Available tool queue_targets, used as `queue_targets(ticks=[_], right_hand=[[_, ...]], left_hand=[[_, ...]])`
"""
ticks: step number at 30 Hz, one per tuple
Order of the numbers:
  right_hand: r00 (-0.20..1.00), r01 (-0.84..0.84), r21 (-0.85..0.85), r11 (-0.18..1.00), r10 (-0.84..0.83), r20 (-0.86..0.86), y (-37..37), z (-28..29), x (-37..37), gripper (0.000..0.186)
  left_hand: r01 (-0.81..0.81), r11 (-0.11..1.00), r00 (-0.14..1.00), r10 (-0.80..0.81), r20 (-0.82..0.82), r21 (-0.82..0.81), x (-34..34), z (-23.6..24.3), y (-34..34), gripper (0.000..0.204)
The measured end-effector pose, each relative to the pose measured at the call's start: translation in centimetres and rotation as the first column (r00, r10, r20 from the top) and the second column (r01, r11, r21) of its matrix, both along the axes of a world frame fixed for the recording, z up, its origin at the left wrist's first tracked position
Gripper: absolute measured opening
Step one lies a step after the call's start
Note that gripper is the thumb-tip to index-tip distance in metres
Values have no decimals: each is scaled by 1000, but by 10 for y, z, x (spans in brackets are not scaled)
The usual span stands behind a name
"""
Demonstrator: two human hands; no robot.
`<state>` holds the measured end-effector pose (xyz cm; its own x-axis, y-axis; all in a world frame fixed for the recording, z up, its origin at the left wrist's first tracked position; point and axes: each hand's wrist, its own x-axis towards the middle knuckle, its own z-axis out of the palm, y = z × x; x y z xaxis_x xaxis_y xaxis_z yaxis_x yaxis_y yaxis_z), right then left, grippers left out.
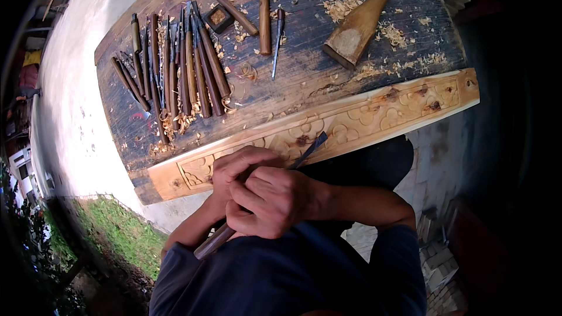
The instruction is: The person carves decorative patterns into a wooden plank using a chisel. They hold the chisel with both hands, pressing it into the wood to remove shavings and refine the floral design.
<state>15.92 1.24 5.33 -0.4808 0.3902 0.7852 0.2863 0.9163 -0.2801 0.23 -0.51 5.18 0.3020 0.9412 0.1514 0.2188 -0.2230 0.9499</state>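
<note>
A wood chisel [216,241] with a brown handle lies slantwise across my body. Its dark, flat blade [311,148] points up and right, over the near side of a long carved board [351,120]. My right hand [270,200] is closed round the chisel. Close against it, my left hand [240,167] is curled too, its fingers partly hidden behind the right hand; it appears to grip the same tool. Pale wood with flower and scroll relief inside a rectangular border makes up the board, which has several dark knots. The left hand overlaps part of the carving.
Several carving tools [186,67] lie side by side on the dark worn table [304,76]. A wooden mallet [357,26], a small dark square box [219,19], two loose chisels and a thin tool lie farther back. Curled shavings [342,7] are scattered about. Grass [120,231] shows below left.
</note>
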Motion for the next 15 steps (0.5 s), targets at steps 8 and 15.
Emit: queue_targets(ticks=[8,15], right_hand=[[998,-69,-155,985,70,4,-5,0,15,63],[993,-119,-217,969,118,-18,-11,-13,4,65]], left_hand=[[376,877,926,-364,-96,299,-7,-30,79,41],[597,792,798,-572,-188,126,-1,-35,90,89]])
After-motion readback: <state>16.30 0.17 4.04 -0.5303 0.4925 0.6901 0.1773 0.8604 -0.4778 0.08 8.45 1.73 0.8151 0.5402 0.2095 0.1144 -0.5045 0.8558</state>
